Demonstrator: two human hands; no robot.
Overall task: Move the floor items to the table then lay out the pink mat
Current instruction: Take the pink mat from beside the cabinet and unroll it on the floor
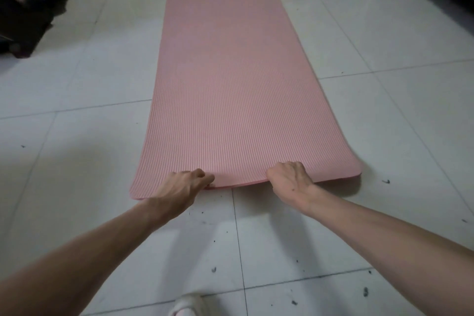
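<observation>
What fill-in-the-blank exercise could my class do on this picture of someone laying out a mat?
1. The mat lying unrolled on the tiled floor is ____ in colour.
2. The left hand and the right hand each hold the mat's ____ edge.
3. The number of hands with a grip on the mat is ____.
4. At the bottom of the view, between the forearms, a white ____ shows.

Missing words: pink; near; two; shoe

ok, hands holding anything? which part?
Both the left hand and right hand grip the pink mat by its near short edge.
</observation>
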